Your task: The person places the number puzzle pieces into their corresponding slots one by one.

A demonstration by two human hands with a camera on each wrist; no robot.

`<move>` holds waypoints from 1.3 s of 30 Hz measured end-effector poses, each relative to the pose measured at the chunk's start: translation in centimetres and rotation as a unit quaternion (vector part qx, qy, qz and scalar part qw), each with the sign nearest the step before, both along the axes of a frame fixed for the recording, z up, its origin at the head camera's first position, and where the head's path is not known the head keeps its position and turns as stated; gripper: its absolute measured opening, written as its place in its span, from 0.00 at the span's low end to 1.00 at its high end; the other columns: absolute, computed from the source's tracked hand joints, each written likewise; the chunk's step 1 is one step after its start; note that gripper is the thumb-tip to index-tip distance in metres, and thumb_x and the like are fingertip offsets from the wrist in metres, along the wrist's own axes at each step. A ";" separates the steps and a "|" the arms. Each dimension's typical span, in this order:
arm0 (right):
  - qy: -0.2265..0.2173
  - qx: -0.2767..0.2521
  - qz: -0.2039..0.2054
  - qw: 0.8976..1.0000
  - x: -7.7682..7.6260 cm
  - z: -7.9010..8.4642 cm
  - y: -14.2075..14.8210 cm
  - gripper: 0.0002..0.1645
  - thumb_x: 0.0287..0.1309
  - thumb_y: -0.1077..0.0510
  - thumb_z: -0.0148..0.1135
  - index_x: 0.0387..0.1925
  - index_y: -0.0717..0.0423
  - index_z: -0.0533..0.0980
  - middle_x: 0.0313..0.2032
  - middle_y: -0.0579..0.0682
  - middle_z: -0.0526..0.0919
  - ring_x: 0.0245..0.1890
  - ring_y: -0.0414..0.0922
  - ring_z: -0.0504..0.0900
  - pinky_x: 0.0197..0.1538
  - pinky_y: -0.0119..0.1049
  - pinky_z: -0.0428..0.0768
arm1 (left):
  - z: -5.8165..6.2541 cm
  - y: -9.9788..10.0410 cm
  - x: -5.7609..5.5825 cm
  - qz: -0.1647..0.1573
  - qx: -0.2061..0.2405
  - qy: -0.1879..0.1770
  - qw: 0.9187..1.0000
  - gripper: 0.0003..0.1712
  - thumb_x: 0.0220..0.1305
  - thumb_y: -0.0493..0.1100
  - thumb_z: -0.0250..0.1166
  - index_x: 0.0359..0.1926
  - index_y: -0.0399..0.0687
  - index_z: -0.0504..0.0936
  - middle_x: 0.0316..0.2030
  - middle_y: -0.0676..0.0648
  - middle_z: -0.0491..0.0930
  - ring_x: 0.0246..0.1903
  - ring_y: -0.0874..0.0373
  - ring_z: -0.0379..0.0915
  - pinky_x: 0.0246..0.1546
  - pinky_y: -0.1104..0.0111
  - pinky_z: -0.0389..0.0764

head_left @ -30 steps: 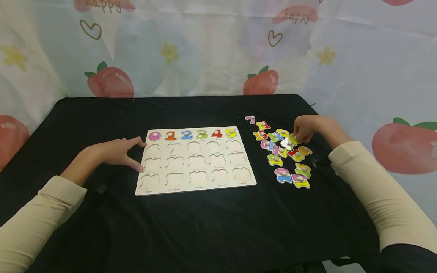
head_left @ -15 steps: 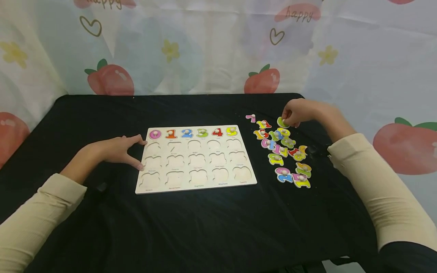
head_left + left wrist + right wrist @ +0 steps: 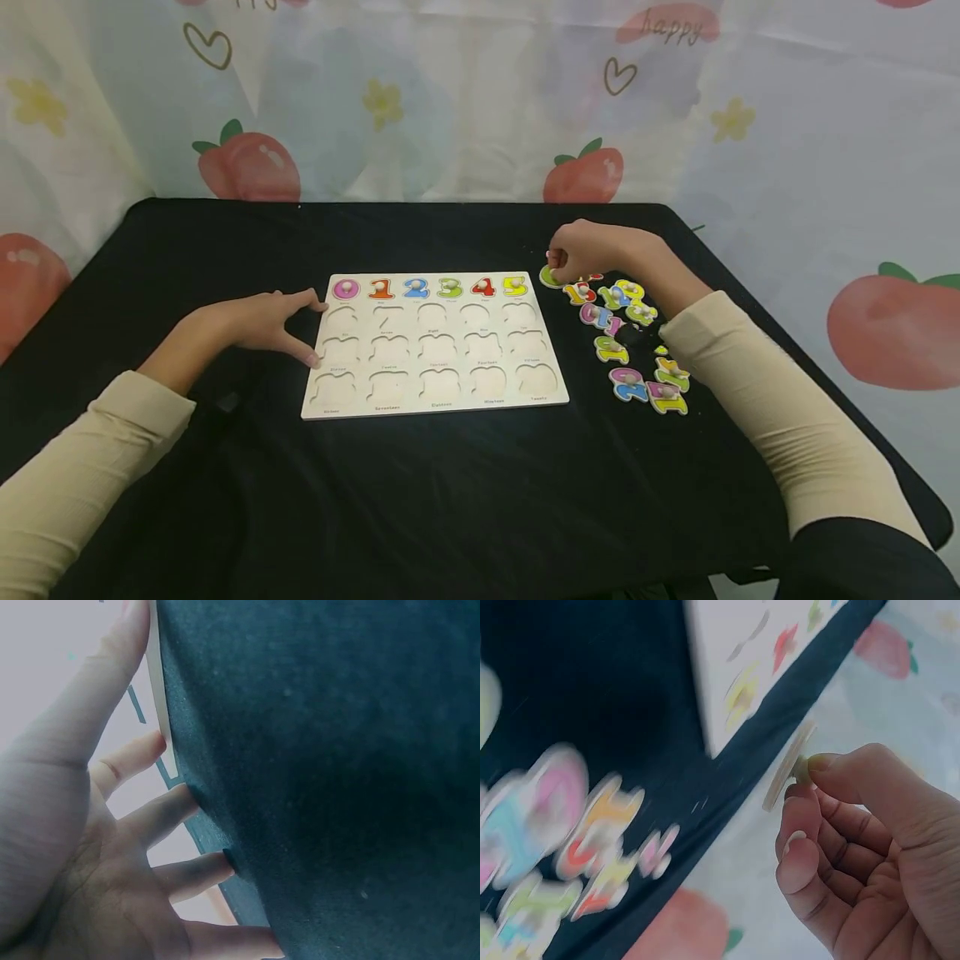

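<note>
My right hand (image 3: 588, 252) pinches the small knob of a green wooden puzzle piece (image 3: 549, 277) near the board's far right corner. In the right wrist view this puzzle piece (image 3: 786, 774) shows edge-on, lifted off the cloth, its number hidden. A white number puzzle board (image 3: 435, 400) lies flat, with 0 to 5 filling its back row and bare recesses in the rows below. My left hand (image 3: 258, 323) is spread at the board's left edge, thumb and index fingertip touching it. The left wrist view shows the thumb (image 3: 97, 682) along that edge (image 3: 161, 697).
Several coloured number pieces (image 3: 628, 387) with knobs lie loosely grouped right of the board, partly under the right forearm. A black cloth (image 3: 420, 500) covers the table. Behind it hangs a pale printed curtain (image 3: 465, 108).
My right hand has picked the green piece out of the group and carried it left toward the board. The left hand has stayed at the board's edge.
</note>
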State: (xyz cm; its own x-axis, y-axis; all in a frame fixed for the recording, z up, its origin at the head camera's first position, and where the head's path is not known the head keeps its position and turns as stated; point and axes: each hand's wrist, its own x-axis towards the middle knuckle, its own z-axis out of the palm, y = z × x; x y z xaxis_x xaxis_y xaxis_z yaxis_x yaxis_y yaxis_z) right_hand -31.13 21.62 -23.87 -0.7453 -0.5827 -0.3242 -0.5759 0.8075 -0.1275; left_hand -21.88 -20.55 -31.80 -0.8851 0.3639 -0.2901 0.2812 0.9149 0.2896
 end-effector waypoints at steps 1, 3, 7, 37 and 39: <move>-0.002 0.004 0.003 1.000 0.0 -0.1 -0.8 0.08 0.53 0.62 0.55 0.20 0.55 0.73 0.17 0.45 0.69 0.17 0.42 0.69 0.26 0.35 0.69 | 0.0 0.0 0.0 0.000 0.000 0.000 1.000 0.56 0.38 0.71 0.70 0.62 0.46 0.64 0.54 0.31 0.70 0.48 0.38 0.66 0.44 0.44 0.71; -0.005 0.015 0.006 1.000 0.0 -0.3 -2.4 0.07 0.55 0.60 0.56 0.23 0.55 0.76 0.20 0.46 0.73 0.19 0.43 0.72 0.27 0.36 0.71 | 0.0 0.1 0.1 0.000 0.002 -0.001 1.000 0.56 0.38 0.71 0.70 0.62 0.46 0.63 0.54 0.31 0.70 0.48 0.37 0.66 0.44 0.44 0.71; -0.011 0.027 0.018 0.999 0.2 -0.5 -5.1 0.07 0.56 0.58 0.57 0.33 0.54 0.79 0.31 0.49 0.81 0.26 0.47 0.80 0.33 0.39 0.77 | 0.1 0.4 0.2 -0.001 0.003 -0.002 1.000 0.56 0.37 0.71 0.70 0.62 0.46 0.63 0.54 0.32 0.70 0.48 0.38 0.66 0.44 0.45 0.71; -0.114 -0.015 0.159 0.981 2.7 -4.1 -17.6 0.12 0.63 0.56 0.56 0.28 0.55 0.81 0.23 0.50 0.81 0.24 0.44 0.81 0.38 0.33 0.73 | 0.4 0.6 0.8 -0.005 0.004 -0.015 1.000 0.57 0.36 0.72 0.70 0.63 0.45 0.63 0.57 0.32 0.67 0.52 0.35 0.62 0.46 0.44 0.69; -0.110 -0.012 0.168 0.980 2.7 -4.3 -18.6 0.12 0.63 0.56 0.55 0.28 0.55 0.80 0.22 0.50 0.80 0.24 0.44 0.81 0.38 0.32 0.74 | 0.4 0.5 0.9 -0.009 0.003 -0.011 1.000 0.57 0.36 0.72 0.70 0.63 0.45 0.63 0.56 0.32 0.68 0.50 0.37 0.64 0.45 0.45 0.70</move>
State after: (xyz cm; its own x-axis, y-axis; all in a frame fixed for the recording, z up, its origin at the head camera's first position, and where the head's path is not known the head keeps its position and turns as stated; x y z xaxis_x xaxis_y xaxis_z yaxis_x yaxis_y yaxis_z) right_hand -28.47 3.02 -28.12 -0.4245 -0.7917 -0.4393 -0.7647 0.5733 -0.2943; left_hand -21.02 -20.08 -31.40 -0.8720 0.3809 -0.3074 0.2907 0.9083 0.3009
